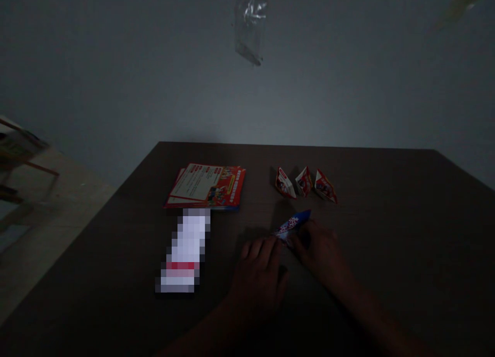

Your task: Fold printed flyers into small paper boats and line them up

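A blue folded paper with a white snowflake pattern lies on the dark table in front of me. My right hand pinches it near its right end, thumb and fingers closed around the lower edge. My left hand rests palm down, its fingertips against the paper's left end and its thumb held apart. Behind the paper stand three small folded paper pieces, red and white: a left one, a middle one and a right one. The dim light hides the exact folds under my fingers.
To the left lies a stack of printed red and white sheets. Nearer me is a phone with a bright, pixelated screen. The table meets a grey wall, where a clear plastic pouch hangs. Blurred furniture stands at far left.
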A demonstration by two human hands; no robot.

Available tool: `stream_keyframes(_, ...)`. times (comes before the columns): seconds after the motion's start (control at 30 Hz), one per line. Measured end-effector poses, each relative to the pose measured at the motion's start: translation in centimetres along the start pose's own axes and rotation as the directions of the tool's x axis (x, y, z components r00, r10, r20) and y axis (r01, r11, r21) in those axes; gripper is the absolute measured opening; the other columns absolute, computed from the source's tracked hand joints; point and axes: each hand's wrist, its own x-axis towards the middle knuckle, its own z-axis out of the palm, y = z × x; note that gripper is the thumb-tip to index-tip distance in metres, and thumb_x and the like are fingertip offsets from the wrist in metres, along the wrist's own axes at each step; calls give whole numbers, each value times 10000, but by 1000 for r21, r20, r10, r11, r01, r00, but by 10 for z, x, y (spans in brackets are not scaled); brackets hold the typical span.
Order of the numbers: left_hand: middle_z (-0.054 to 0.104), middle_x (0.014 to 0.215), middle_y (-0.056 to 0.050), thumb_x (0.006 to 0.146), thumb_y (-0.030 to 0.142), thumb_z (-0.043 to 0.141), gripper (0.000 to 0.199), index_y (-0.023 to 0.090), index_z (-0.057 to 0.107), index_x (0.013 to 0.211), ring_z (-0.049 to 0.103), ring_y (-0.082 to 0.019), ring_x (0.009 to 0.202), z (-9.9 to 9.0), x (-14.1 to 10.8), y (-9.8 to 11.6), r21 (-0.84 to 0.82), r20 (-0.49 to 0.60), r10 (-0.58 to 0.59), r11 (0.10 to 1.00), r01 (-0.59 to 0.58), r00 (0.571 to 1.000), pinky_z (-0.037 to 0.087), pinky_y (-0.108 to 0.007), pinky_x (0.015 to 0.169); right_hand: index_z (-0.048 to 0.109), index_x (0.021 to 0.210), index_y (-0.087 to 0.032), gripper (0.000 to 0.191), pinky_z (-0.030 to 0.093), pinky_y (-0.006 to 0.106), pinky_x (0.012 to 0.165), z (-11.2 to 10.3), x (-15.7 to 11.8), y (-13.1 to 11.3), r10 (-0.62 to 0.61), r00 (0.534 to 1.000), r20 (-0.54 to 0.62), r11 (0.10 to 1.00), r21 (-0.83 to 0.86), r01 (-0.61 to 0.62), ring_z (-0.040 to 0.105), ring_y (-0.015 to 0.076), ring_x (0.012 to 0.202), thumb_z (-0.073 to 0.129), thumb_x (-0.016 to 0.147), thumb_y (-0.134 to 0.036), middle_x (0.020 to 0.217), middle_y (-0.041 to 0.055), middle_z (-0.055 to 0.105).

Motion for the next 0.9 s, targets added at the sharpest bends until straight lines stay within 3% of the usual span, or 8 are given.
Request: stream_keyframes(0.9, 497, 1339, -85, 924, 363, 374, 445, 164, 451, 1314, 426, -281, 1150, 5, -1, 1, 62, 16, 1, 998, -2, 1000, 301, -467, 980, 549, 743, -186, 157, 348, 356, 703, 0, -1, 2, -26, 1000, -18, 1000, -7, 26, 579, 222, 727, 554, 840, -310, 764, 45, 610)
